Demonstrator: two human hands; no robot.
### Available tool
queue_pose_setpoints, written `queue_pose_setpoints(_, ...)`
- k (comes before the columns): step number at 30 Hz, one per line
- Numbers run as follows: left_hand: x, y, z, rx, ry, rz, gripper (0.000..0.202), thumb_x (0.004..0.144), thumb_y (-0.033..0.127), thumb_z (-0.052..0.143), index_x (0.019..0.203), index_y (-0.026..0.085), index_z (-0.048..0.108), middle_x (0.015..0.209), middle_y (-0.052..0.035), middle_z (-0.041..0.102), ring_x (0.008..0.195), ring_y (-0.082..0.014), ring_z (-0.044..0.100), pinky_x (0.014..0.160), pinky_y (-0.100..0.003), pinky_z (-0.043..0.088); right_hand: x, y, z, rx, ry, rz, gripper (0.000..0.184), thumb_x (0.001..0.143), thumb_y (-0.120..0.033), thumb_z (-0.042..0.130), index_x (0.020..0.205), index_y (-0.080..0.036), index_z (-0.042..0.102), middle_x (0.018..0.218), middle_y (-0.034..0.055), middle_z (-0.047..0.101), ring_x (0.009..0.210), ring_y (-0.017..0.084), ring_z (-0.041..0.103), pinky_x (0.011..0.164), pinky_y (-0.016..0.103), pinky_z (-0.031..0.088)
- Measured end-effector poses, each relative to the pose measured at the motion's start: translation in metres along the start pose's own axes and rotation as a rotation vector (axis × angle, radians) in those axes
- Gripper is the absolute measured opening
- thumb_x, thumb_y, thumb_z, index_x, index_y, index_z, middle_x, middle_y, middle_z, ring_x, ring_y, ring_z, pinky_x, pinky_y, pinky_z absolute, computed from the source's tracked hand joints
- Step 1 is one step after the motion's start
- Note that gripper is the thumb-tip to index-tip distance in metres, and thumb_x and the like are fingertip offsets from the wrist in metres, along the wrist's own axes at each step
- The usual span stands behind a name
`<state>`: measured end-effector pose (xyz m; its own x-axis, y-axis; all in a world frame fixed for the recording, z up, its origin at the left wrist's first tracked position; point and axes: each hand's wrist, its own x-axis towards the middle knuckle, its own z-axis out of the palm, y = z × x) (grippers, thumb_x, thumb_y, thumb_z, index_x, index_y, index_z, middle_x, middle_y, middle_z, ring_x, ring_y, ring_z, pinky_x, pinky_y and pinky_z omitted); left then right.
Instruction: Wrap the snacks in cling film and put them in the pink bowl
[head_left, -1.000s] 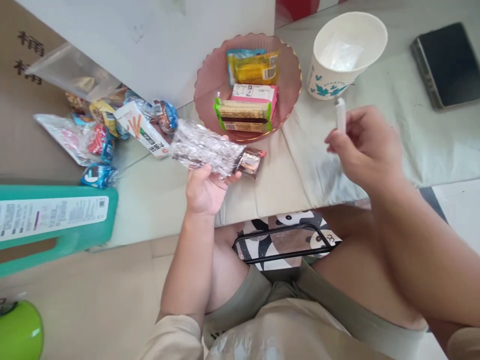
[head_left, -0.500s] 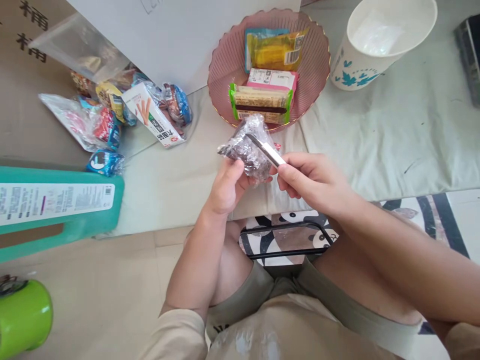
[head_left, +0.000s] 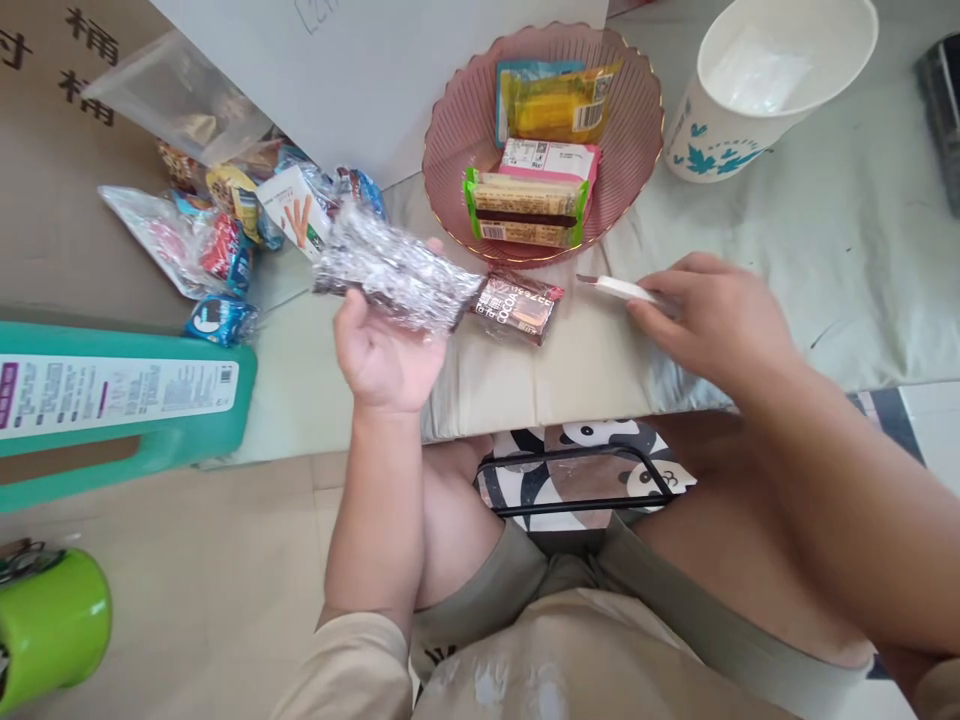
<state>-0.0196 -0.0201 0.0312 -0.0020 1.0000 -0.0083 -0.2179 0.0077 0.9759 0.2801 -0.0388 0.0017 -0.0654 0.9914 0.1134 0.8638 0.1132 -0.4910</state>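
My left hand (head_left: 394, 345) is closed on a crinkled silvery plastic wrapper (head_left: 397, 270), held up to the left of the bowl. My right hand (head_left: 712, 310) grips a slim white knife (head_left: 619, 288) with a dark tip pointing left, low over the cloth. Between the hands lies a brown packet marked COCOA (head_left: 517, 307), touched by neither hand. Just behind it sits a pink ribbed bowl (head_left: 450, 130) with a gold rim. It holds a green-edged snack bar (head_left: 525, 208), a pink-and-white packet (head_left: 551, 158) and a yellow packet (head_left: 562, 103), with a blue one partly hidden.
Several wrapped snacks (head_left: 217, 235) and a white box (head_left: 294, 212) are piled at the left. A paper cup (head_left: 716, 135) with clear plastic inside stands right of the bowl. A teal container (head_left: 202, 440) is at the left, above a green bin (head_left: 56, 630).
My left hand has moved left with the wrapper, now spread wider. My right hand has drawn right with the knife. The cocoa packet now shows on the cloth between them.
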Motion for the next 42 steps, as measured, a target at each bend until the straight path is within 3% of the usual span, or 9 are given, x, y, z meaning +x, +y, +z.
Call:
queue_pose_setpoints(5, -0.011, -0.016, 0.014, 0.066, -0.063, -0.169, 0.067, 0.064, 0.068, 0.082, 0.114, 0.03, 0.059, 0.118, -0.008, 0.069, 0.125, -0.0332, 0.064, 0.087, -0.045, 0.062, 0.002, 0.022, 0.0, -0.155, 0.162, 0.044, 0.026, 0.083, -0.037, 0.071, 0.1, -0.019, 0.08, 0.094, 0.0162, 0.07, 0.084, 0.032, 0.062, 0.074, 0.047, 0.048)
queue_pose_setpoints(10, -0.019, -0.032, 0.034, 0.185, -0.117, -0.064, 0.084, 0.061, 0.069, 0.086, 0.131, 0.042, 0.047, 0.134, -0.0047, 0.059, 0.129, -0.0305, 0.062, 0.089, -0.041, 0.062, -0.008, -0.017, 0.003, 0.608, -0.03, -0.072, 0.043, 0.093, -0.054, 0.063, 0.126, -0.026, 0.065, 0.104, 0.0088, 0.072, 0.086, 0.024, 0.068, 0.077, 0.042, 0.058)
queue_pose_setpoints(14, -0.02, -0.039, 0.045, 0.315, -0.126, 0.025, 0.079, 0.067, 0.061, 0.087, 0.131, 0.037, 0.048, 0.134, -0.0071, 0.059, 0.132, -0.0323, 0.06, 0.099, -0.044, 0.058, -0.013, -0.039, 0.013, 0.869, -0.147, -0.052, 0.039, 0.09, -0.051, 0.069, 0.117, -0.022, 0.064, 0.108, 0.0081, 0.071, 0.083, 0.019, 0.068, 0.07, 0.033, 0.059)
queue_pose_setpoints(20, -0.016, -0.039, 0.043, 0.472, 0.002, 0.188, 0.031, 0.083, 0.05, 0.077, 0.097, 0.026, 0.062, 0.126, -0.0085, 0.061, 0.132, -0.0286, 0.057, 0.102, -0.042, 0.055, -0.013, -0.038, 0.017, 0.82, -0.13, -0.007, 0.029, 0.085, -0.036, 0.07, 0.109, -0.021, 0.064, 0.106, 0.0062, 0.071, 0.072, 0.015, 0.063, 0.061, 0.029, 0.055)
queue_pose_setpoints(24, -0.009, -0.041, 0.04, 0.42, 0.155, 0.141, 0.032, 0.088, 0.055, 0.072, 0.087, 0.025, 0.061, 0.107, -0.006, 0.067, 0.119, -0.0253, 0.063, 0.099, -0.039, 0.057, -0.013, -0.034, 0.016, 0.667, -0.107, 0.011, 0.033, 0.085, -0.026, 0.061, 0.117, -0.022, 0.066, 0.104, 0.0059, 0.071, 0.072, 0.017, 0.062, 0.064, 0.032, 0.055)
queue_pose_setpoints(27, -0.004, -0.042, 0.039, 0.208, 0.244, -0.002, 0.032, 0.085, 0.052, 0.072, 0.083, 0.024, 0.058, 0.082, -0.0014, 0.064, 0.091, -0.0196, 0.07, 0.08, -0.032, 0.059, -0.013, -0.03, 0.017, 0.468, -0.026, -0.039, 0.039, 0.082, -0.02, 0.056, 0.119, -0.022, 0.069, 0.109, 0.0097, 0.07, 0.091, 0.025, 0.066, 0.077, 0.039, 0.056)
queue_pose_setpoints(30, -0.002, -0.039, 0.036, 0.04, 0.199, -0.214, 0.025, 0.075, 0.038, 0.075, 0.078, 0.023, 0.056, 0.07, 0.0023, 0.063, 0.063, -0.0141, 0.066, 0.056, -0.026, 0.055, -0.013, -0.027, 0.02, 0.363, -0.009, -0.21, 0.043, 0.082, -0.021, 0.059, 0.124, -0.021, 0.068, 0.123, 0.0137, 0.067, 0.115, 0.031, 0.064, 0.095, 0.047, 0.055)
queue_pose_setpoints(33, -0.004, -0.031, 0.034, -0.02, 0.158, -0.344, 0.021, 0.061, 0.024, 0.073, 0.075, 0.022, 0.058, 0.064, 0.005, 0.066, 0.049, -0.0112, 0.061, 0.042, -0.021, 0.048, -0.012, -0.026, 0.027, 0.329, -0.057, -0.361, 0.046, 0.084, -0.022, 0.061, 0.13, -0.02, 0.065, 0.121, 0.0137, 0.067, 0.112, 0.031, 0.064, 0.097, 0.047, 0.053)
queue_pose_setpoints(42, -0.005, -0.02, 0.015, 0.059, 0.067, -0.281, 0.006, 0.05, 0.016, 0.061, 0.052, 0.02, 0.057, 0.049, 0.0011, 0.067, 0.036, -0.0103, 0.052, 0.034, -0.019, 0.04, -0.007, -0.023, 0.026, 0.318, -0.095, -0.534, 0.012, 0.095, -0.026, 0.06, 0.098, -0.022, 0.071, 0.093, 0.0074, 0.068, 0.088, 0.023, 0.062, 0.083, 0.04, 0.05)
